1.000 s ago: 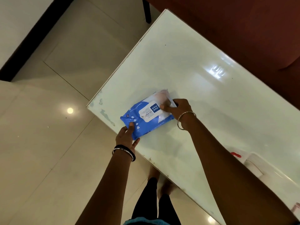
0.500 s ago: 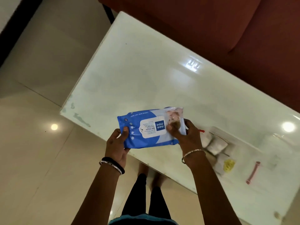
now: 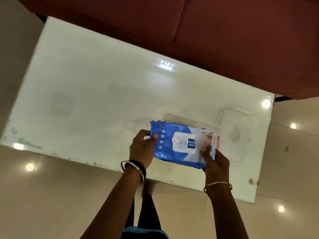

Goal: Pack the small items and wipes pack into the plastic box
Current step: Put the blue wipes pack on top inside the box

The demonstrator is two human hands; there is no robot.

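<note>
Wipes pack [image 3: 179,145] gripped at both ends by left hand [image 3: 143,149] & right hand [image 3: 215,163], centre-right of frame, over plastic box [image 3: 189,118]. Risk: box hidden, pack may be caught on rim.

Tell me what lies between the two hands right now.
In the head view, the blue wipes pack spans the gap: the left hand grips its left end and the right hand its right end, above the clear plastic box on the table.

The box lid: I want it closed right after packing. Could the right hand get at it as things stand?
Probably not yet. The right hand is gripping the wipes pack, as is the left hand. The lid lies uncovered on the table just beyond, so once freed, likely yes.
</note>
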